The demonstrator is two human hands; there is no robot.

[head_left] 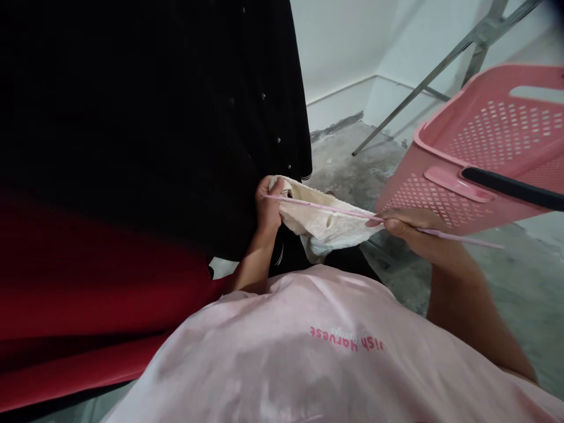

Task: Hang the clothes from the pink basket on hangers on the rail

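A cream-white cloth piece is stretched between my two hands, in front of my pink shirt. My left hand is closed on its left end, beside a hanging black garment. At the cloth's right end, my right hand is closed on the fabric edge and a thin pink rod. The rod runs along the cloth's upper edge from my left hand, passes through my right hand and sticks out to the right. Part of the cloth's left end is hidden by my left fingers.
The black garment with snaps fills the upper left, above red fabric. A pink perforated basket with a dark handle is at the right. Behind it, a metal stand leg slants to the grey floor near white walls.
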